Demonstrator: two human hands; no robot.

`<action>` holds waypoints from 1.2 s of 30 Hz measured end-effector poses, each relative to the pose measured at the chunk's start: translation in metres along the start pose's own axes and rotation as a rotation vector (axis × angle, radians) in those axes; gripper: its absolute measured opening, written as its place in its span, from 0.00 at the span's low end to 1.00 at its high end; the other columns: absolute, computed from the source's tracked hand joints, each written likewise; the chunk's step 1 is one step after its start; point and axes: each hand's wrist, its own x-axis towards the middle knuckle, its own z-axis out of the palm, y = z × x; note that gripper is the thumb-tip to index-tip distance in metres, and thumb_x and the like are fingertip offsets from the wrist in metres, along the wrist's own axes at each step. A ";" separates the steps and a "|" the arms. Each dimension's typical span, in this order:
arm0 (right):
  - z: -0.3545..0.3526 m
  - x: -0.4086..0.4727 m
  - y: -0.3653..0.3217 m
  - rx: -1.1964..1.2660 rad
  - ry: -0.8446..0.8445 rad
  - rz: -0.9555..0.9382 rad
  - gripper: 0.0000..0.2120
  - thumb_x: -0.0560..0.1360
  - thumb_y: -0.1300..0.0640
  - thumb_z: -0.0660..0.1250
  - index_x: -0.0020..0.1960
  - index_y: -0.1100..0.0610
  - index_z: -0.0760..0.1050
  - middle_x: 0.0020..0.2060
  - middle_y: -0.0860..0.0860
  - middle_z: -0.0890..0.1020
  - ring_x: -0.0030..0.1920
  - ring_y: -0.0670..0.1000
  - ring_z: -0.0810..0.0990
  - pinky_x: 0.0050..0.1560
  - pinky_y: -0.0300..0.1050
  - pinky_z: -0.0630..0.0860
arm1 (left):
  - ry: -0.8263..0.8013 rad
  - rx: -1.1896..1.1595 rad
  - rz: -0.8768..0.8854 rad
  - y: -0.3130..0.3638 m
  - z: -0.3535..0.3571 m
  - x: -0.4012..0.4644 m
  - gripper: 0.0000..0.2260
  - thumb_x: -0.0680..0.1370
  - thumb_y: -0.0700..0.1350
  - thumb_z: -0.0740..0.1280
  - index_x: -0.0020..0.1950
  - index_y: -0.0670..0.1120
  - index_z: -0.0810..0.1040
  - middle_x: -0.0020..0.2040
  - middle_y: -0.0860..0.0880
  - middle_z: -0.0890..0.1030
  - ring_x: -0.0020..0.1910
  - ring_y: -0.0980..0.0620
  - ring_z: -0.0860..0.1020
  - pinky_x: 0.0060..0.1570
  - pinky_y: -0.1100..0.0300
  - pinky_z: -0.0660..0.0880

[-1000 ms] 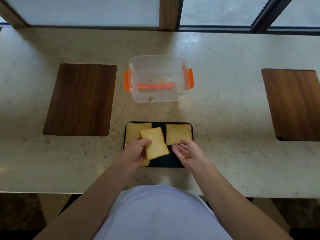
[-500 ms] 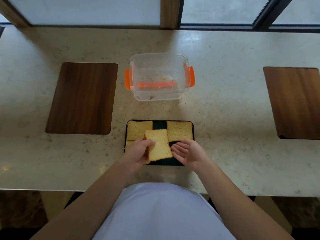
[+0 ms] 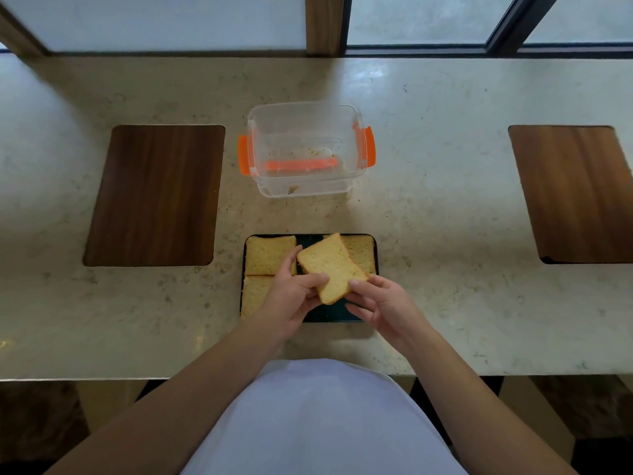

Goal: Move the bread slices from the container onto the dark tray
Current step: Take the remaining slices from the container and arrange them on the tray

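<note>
A: What's different from a second ago?

B: The right hand (image 3: 383, 303) has joined in. Before, it waited open beside the slice; now its fingertips pinch the lower right corner of the bread slice (image 3: 330, 267), while the left hand (image 3: 291, 296) grips the lower left edge, thumb on top. Both hands are closed on that one slice, which has swung round and sits tilted, held up over the middle of the dark tray (image 3: 322, 315) in the lower centre of the frame.

A: Is it touching the tray?

B: It looks lifted, overlapping the slice at the tray's upper right (image 3: 363, 257). I'd judge it's being passed or turned so it can go down in the tray's lower right part, the only bare dark patch left.

A: And the rest of the bread?

B: One slice sits at the tray's upper left (image 3: 267, 257), another at its lower left (image 3: 255, 293), partly under the left wrist. The clear container (image 3: 308, 145) with orange clips, above the tray in the centre, shows only crumbs. So this seems the last slice, and the task is nearly done.

A: Anything in the way?

B: Not much. Two wooden boards, one at the left (image 3: 154, 195) and one at the right edge (image 3: 575, 193), lie well apart on the worktop (image 3: 445, 234). The free spot is tight, so the slice may end up lapping a neighbour or the tray's rim.
</note>
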 end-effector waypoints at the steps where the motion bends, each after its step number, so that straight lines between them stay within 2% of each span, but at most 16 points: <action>1: -0.001 0.001 0.000 -0.004 0.013 -0.011 0.17 0.74 0.60 0.74 0.61 0.63 0.78 0.55 0.59 0.85 0.56 0.57 0.84 0.54 0.49 0.81 | -0.018 0.048 0.020 -0.001 0.000 0.000 0.32 0.72 0.29 0.72 0.70 0.52 0.70 0.63 0.40 0.76 0.52 0.40 0.84 0.45 0.47 0.82; 3: -0.005 0.003 0.000 0.001 0.041 -0.030 0.15 0.76 0.60 0.72 0.61 0.62 0.78 0.55 0.58 0.86 0.56 0.57 0.84 0.54 0.49 0.81 | -0.030 0.144 0.042 -0.002 -0.001 0.000 0.23 0.74 0.33 0.72 0.65 0.50 0.73 0.62 0.40 0.77 0.52 0.41 0.83 0.45 0.49 0.82; 6: -0.015 0.006 0.000 -0.025 0.120 -0.055 0.15 0.75 0.62 0.72 0.60 0.63 0.77 0.55 0.59 0.85 0.54 0.57 0.85 0.51 0.50 0.83 | 0.073 0.444 0.035 -0.001 -0.007 0.002 0.10 0.77 0.43 0.71 0.57 0.46 0.77 0.58 0.42 0.79 0.52 0.45 0.82 0.42 0.55 0.82; 8: -0.022 0.007 0.003 -0.099 0.230 -0.047 0.17 0.74 0.62 0.75 0.59 0.64 0.76 0.54 0.61 0.85 0.52 0.57 0.86 0.50 0.52 0.83 | 0.099 0.656 -0.006 -0.003 -0.014 0.003 0.07 0.77 0.45 0.71 0.53 0.44 0.78 0.54 0.43 0.81 0.47 0.48 0.83 0.38 0.60 0.81; 10: -0.028 0.009 0.009 -0.199 0.328 -0.022 0.16 0.73 0.61 0.76 0.57 0.63 0.76 0.52 0.60 0.85 0.50 0.56 0.86 0.49 0.51 0.84 | 0.031 0.746 -0.101 -0.005 -0.019 0.001 0.09 0.76 0.43 0.73 0.52 0.41 0.78 0.51 0.40 0.83 0.43 0.47 0.85 0.39 0.57 0.82; 13: -0.032 0.011 0.014 -0.312 0.389 0.001 0.11 0.74 0.60 0.75 0.55 0.60 0.79 0.51 0.57 0.84 0.50 0.53 0.85 0.42 0.45 0.84 | -0.021 0.791 -0.191 -0.006 -0.018 -0.002 0.11 0.75 0.40 0.74 0.55 0.40 0.76 0.50 0.38 0.83 0.41 0.45 0.86 0.41 0.54 0.83; 17: -0.033 0.014 0.017 -0.452 0.445 0.000 0.05 0.76 0.61 0.70 0.52 0.55 0.80 0.50 0.54 0.83 0.51 0.53 0.83 0.45 0.52 0.85 | 0.007 0.827 -0.202 -0.009 -0.010 0.001 0.10 0.77 0.40 0.71 0.55 0.40 0.75 0.50 0.37 0.82 0.41 0.44 0.86 0.45 0.47 0.84; 21: -0.032 0.014 0.014 -0.585 0.466 -0.063 0.12 0.76 0.61 0.67 0.58 0.56 0.80 0.49 0.48 0.81 0.49 0.48 0.81 0.46 0.51 0.85 | 0.051 0.953 -0.174 -0.013 -0.002 0.007 0.12 0.78 0.44 0.69 0.60 0.43 0.74 0.54 0.43 0.80 0.47 0.47 0.83 0.48 0.51 0.82; 25: -0.030 0.015 0.013 -0.698 0.474 -0.099 0.18 0.76 0.60 0.66 0.65 0.56 0.78 0.52 0.47 0.82 0.53 0.48 0.80 0.57 0.54 0.80 | 0.062 0.990 -0.149 -0.015 0.002 0.013 0.17 0.78 0.45 0.68 0.66 0.43 0.74 0.57 0.45 0.79 0.51 0.50 0.80 0.49 0.54 0.81; 30: -0.030 0.015 0.016 -0.810 0.475 -0.137 0.19 0.76 0.59 0.65 0.66 0.55 0.77 0.57 0.48 0.82 0.55 0.47 0.79 0.52 0.43 0.75 | 0.066 1.027 -0.163 -0.018 0.005 0.015 0.26 0.75 0.41 0.72 0.72 0.41 0.70 0.62 0.42 0.77 0.55 0.47 0.79 0.58 0.48 0.78; 36: -0.033 0.014 0.017 -0.864 0.450 -0.133 0.19 0.76 0.61 0.63 0.66 0.55 0.78 0.57 0.49 0.83 0.56 0.48 0.80 0.57 0.49 0.79 | 0.045 1.012 -0.144 -0.023 0.000 0.014 0.29 0.73 0.37 0.73 0.73 0.42 0.68 0.63 0.42 0.76 0.57 0.46 0.78 0.61 0.47 0.76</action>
